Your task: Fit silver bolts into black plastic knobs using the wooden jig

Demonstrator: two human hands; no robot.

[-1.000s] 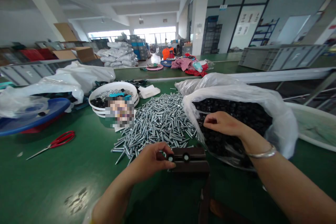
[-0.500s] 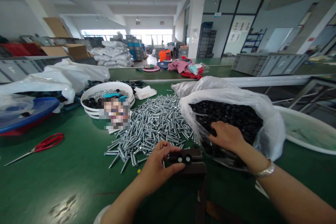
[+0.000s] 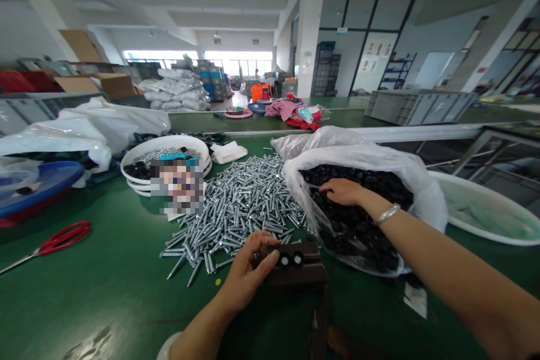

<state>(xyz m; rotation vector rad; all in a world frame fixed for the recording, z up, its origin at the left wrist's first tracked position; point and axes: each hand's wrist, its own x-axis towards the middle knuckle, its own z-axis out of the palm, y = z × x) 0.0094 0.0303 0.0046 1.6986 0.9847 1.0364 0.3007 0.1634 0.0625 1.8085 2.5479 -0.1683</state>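
Note:
My left hand (image 3: 252,267) is closed at the left end of a dark brown metal fixture (image 3: 295,275), thumb pressed towards the fingers. A dark piece shows between them, too hidden to name. In the fixture's groove sit two round black parts (image 3: 291,259) with pale metal centres. My right hand (image 3: 346,191) reaches into a clear plastic bag (image 3: 428,202) of small black plastic parts (image 3: 367,230). Its fingers are drawn together at the tips, among the parts; what they grip cannot be made out. A heap of silver bolts (image 3: 248,197) lies beyond my left hand.
Red-handled scissors (image 3: 63,238) lie at the left, near a blue tray (image 3: 63,177). Stacked white bowls (image 3: 129,171) stand behind the bolts on the left. A white basin (image 3: 498,236) is right of the bag. Grey crates (image 3: 417,108) stand across the far bench.
My right hand has moved left and slightly up, its fingers drawing together among the black parts. My left thumb has slid left, off the round parts. The whole view has shifted slightly.

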